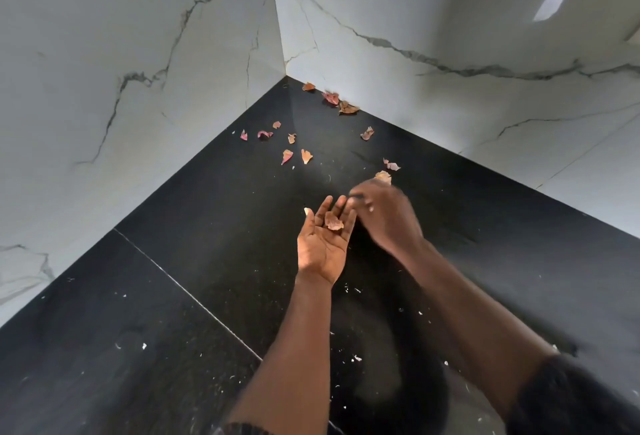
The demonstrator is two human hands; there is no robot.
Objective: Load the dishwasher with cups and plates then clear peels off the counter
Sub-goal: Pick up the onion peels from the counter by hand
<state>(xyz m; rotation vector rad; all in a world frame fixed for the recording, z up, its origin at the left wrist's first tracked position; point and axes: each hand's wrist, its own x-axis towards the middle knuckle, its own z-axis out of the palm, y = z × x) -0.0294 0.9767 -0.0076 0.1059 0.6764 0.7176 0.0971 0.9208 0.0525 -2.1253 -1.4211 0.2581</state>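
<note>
Both hands meet over the middle of the frame, low above the black counter (173,296). The left hand (323,244) lies palm up with its fingers straight and spread. It serves as a little tray, and one dry brownish peel (334,222) rests across the base of those fingers. A pale scrap (306,211) shows just beside its forefinger. Whether that scrap is in the hand or on the stone beneath, I cannot tell.

The right hand (384,216) hangs just to the right of the left fingertips, knuckles up. It is so smeared by blur that I cannot tell whether its fingers are pinched on anything or loose. Its place makes sense for a picker: close enough to drop finds into the waiting palm, and right beside the nearest loose peel (383,176), just above it in the frame.

Further out, more peels (287,143) lie scattered across the stone toward the upper centre. A small cluster (341,102) is pushed up against the foot of the right-hand wall near the corner. They are thin and papery, so I would guess they lift easily but may flutter off an open palm.

White crumbs (356,358) dot the counter lower down, and a thin seam (187,292) runs diagonally across the slab at lower left. Veined marble walls (104,53) fill the upper half of the frame. No dishwasher, cups or plates show, so this looks like the peel-clearing step, with most of the peels not yet gathered.
</note>
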